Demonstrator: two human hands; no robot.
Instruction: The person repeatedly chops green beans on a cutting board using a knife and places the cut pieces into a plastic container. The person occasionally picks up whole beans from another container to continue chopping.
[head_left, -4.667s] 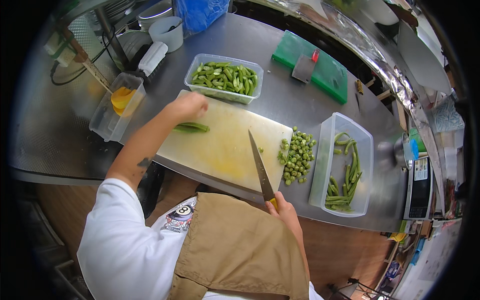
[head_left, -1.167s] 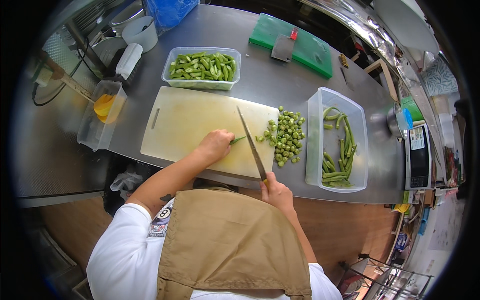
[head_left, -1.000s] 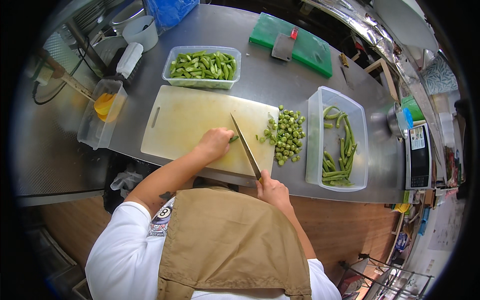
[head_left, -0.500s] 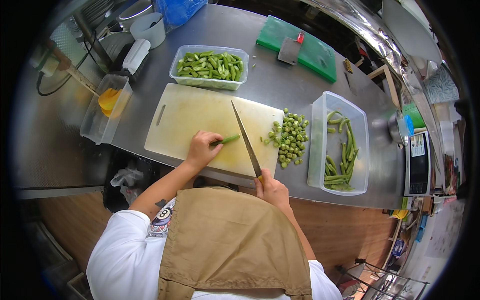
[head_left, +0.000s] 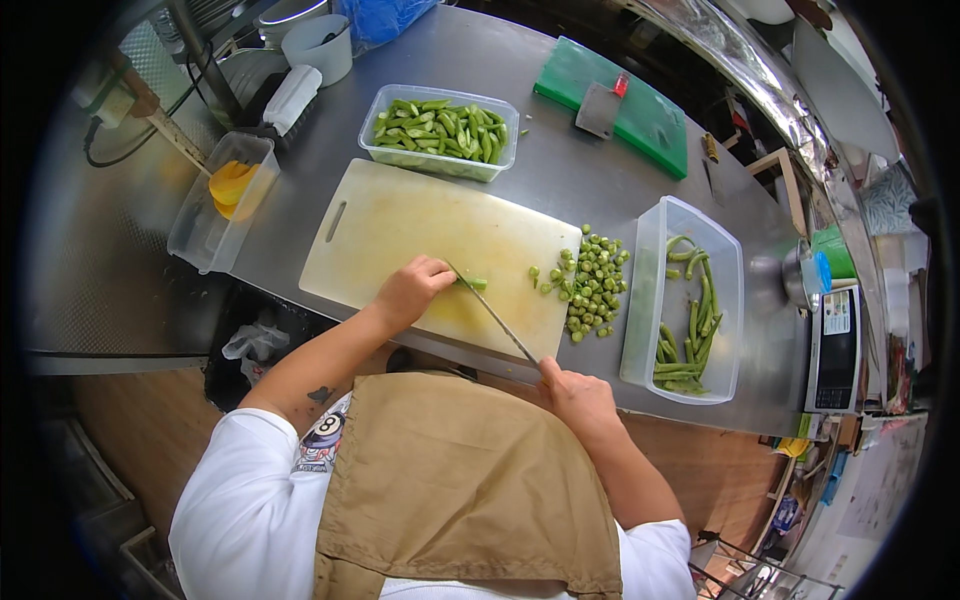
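Near the middle of a white cutting board (head_left: 370,235), my left hand (head_left: 413,290) is closed on a green okra pod (head_left: 476,284), most of it hidden by my fingers. My right hand (head_left: 580,397) grips a long knife (head_left: 505,328) over the board's near right part. Its narrow-looking blade slants up and left across the pod, the tip close to my left fingers. Many small cut okra caps (head_left: 597,280) lie heaped at the board's right edge and on the steel beside it. Behind the board, a clear tub (head_left: 368,128) holds cut okra pieces (head_left: 445,130).
To the right, a clear plastic bin (head_left: 640,290) contains whole okra (head_left: 705,320). A cleaver (head_left: 599,108) rests on a green cutting board (head_left: 655,135) at the back. Left of the board sits a clear container (head_left: 205,245) with yellow pieces. The steel table's (head_left: 560,180) front edge lies close to my body.
The knife has swung left and its blade now crosses the okra pod, where before it was apart, to the right. My right hand has shifted slightly right and nearer.
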